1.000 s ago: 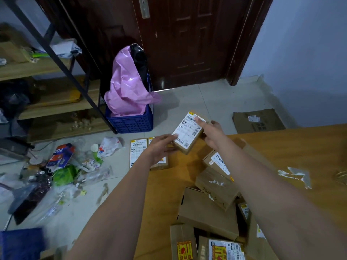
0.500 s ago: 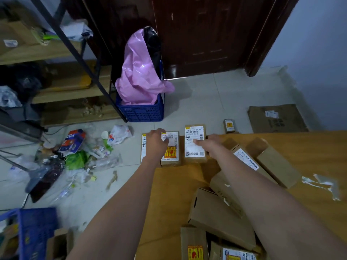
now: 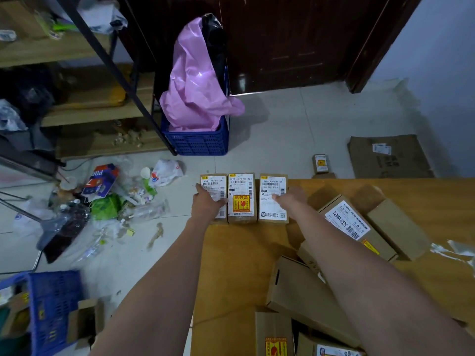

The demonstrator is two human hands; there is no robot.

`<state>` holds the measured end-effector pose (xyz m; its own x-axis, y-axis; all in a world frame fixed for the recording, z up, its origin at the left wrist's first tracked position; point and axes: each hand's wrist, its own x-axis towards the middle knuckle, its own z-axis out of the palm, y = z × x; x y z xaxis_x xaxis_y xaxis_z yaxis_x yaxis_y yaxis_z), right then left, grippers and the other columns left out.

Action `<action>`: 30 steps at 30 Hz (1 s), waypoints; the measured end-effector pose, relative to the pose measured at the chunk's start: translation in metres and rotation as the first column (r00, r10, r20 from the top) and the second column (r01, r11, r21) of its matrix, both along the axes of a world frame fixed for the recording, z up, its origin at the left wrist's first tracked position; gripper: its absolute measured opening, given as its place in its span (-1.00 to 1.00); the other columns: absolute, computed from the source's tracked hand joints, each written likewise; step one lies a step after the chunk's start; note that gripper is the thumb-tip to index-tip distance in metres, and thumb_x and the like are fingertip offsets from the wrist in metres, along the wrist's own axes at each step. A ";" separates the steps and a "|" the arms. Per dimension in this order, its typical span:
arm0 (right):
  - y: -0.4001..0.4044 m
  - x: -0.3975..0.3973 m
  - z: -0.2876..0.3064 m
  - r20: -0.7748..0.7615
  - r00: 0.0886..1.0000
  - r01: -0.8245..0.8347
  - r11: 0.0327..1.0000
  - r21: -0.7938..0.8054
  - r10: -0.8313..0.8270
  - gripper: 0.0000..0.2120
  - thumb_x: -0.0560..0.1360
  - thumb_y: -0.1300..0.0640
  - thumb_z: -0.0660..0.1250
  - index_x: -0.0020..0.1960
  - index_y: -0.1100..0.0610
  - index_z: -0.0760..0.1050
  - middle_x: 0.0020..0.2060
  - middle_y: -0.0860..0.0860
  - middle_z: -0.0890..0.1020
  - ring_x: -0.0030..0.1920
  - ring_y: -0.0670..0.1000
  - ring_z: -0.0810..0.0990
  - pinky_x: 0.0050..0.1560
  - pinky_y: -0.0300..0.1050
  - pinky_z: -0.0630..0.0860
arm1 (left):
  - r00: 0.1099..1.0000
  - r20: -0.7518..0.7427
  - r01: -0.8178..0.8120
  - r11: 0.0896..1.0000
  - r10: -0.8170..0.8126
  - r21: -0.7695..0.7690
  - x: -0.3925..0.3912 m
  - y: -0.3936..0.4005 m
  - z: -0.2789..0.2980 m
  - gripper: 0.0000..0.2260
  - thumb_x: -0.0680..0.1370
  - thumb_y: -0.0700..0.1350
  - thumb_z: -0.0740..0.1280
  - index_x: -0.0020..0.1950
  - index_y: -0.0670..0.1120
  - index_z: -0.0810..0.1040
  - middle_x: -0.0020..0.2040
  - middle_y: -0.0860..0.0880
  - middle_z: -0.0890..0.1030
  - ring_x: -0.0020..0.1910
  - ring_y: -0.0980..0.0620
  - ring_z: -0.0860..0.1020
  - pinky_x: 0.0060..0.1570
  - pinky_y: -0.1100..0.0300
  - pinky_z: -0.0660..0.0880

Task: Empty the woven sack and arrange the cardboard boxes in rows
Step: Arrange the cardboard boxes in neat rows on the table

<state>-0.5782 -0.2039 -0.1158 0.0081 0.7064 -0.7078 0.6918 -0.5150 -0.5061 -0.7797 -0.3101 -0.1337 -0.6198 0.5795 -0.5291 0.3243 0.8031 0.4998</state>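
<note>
Head camera (sole view) looks down.

**Room and fixtures, head view**

Floor (image 3: pixel 295 129): pale tiles, filling the middle of the frame. Door (image 3: pixel 282 39): dark brown panelled wood, top centre, with a strip of light at its foot. Wall (image 3: pixel 442 60): plain pale blue-grey, upper right. Shelving unit (image 3: pixel 84 98): wooden boards on a black metal frame, upper left, dimly lit. Table (image 3: pixel 424 191): orange-brown wooden top, lower right. Light: soft, dull, with no strong shadows.
</note>
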 end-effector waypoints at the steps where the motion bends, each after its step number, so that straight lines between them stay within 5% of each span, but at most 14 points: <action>1: 0.001 0.000 0.000 0.004 1.000 -0.003 1.000 -0.001 0.003 -0.68 0.52 0.15 0.43 0.23 0.22 0.53 0.20 0.15 0.63 0.13 0.16 0.65 0.05 0.02 0.64 | 1.000 0.009 -0.005 1.000 0.005 0.003 0.000 0.001 0.000 -0.05 0.46 0.01 0.50 0.58 -0.22 -0.07 0.39 -0.24 0.44 0.33 -0.24 0.47 0.26 -0.09 0.44; 13: 0.005 -0.008 0.006 0.031 0.999 -0.017 0.999 -0.050 0.019 -0.70 0.51 0.16 0.44 0.20 0.21 0.50 0.17 0.13 0.63 0.06 0.12 0.66 -0.28 -0.14 0.56 | 0.999 0.038 -0.009 0.999 0.007 0.034 -0.005 0.006 -0.003 -0.13 0.43 0.00 0.53 0.52 -0.20 0.06 0.34 -0.23 0.48 0.28 -0.24 0.51 0.23 -0.13 0.51; 18: 0.008 -0.010 0.007 0.067 0.992 -0.107 0.994 -0.038 0.109 -0.69 0.53 0.13 0.43 0.23 0.18 0.52 0.14 0.10 0.65 -0.13 0.04 0.62 -0.42 -0.22 0.48 | 0.999 0.032 0.005 1.000 -0.006 0.028 -0.006 0.006 -0.003 -0.16 0.41 0.02 0.54 0.49 -0.19 0.12 0.32 -0.21 0.51 0.26 -0.23 0.53 0.20 -0.11 0.51; 25: 0.007 -0.011 0.002 0.069 0.987 -0.144 0.989 -0.018 0.145 -0.77 0.57 0.15 0.35 0.21 0.14 0.51 0.11 0.07 0.65 -0.27 -0.02 0.57 -0.30 -0.19 0.56 | 0.997 0.082 -0.018 1.000 0.017 0.021 -0.009 0.005 -0.002 -0.15 0.39 0.05 0.56 0.48 -0.13 0.12 0.29 -0.15 0.53 0.24 -0.20 0.54 0.19 -0.15 0.53; 30: 0.005 -0.010 -0.005 0.052 0.989 -0.136 0.991 0.018 0.135 -0.88 0.60 0.20 0.29 0.11 0.07 0.50 -0.03 0.00 0.60 -0.37 -0.11 0.50 -0.01 -0.10 0.62 | 0.993 0.111 -0.051 0.998 0.049 0.019 -0.007 0.006 0.000 -0.13 0.38 0.03 0.55 0.50 -0.11 0.09 0.31 -0.16 0.50 0.25 -0.21 0.52 0.21 -0.16 0.52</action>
